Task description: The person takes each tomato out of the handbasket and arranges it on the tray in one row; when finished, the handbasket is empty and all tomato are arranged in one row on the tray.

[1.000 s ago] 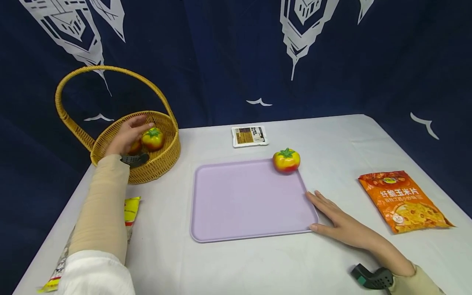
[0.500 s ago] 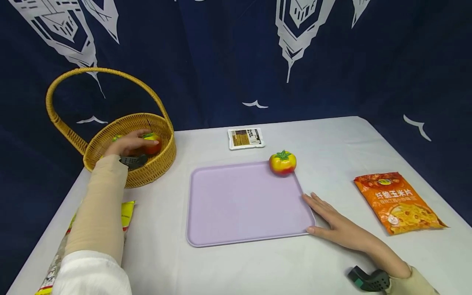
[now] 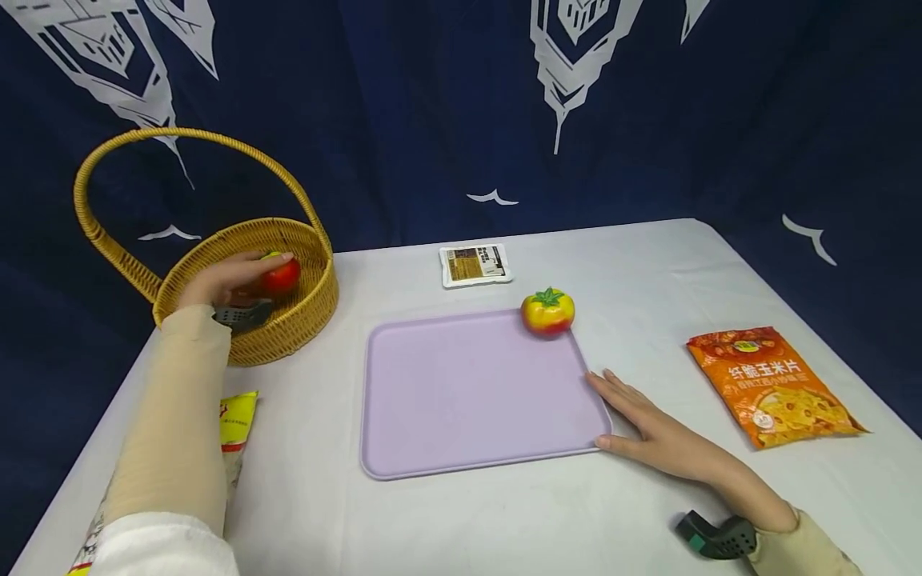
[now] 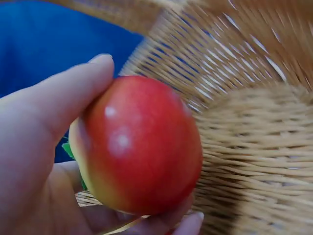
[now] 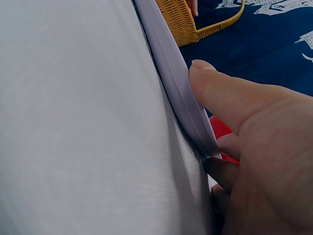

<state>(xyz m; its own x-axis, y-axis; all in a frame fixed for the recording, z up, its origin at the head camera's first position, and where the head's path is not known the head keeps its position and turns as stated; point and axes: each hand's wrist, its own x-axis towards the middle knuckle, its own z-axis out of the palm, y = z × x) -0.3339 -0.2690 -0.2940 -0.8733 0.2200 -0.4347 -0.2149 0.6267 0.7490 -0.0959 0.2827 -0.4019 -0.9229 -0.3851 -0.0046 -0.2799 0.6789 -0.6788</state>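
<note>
Inside the wicker basket, my left hand grips a shiny red-and-yellow tomato, its green leaves partly hidden behind the fingers. The left wrist view shows the thumb on one side of it and fingers beneath. My right hand lies at the near right corner of the lilac tray, fingers straight along the right edge and thumb at the front edge. Another tomato, yellow on top and red below, sits at the tray's far right corner.
A small white-and-brown packet lies behind the tray. To the right is an orange snack bag; a yellow-ended bag is partly under the left forearm. The basket's tall handle arches above its opening. A dark blue curtain hangs behind.
My left hand has gone lower into the basket, taken hold of a tomato and turned it so its red side shows. The right hand stays at the tray. The whole view shifts slightly.
</note>
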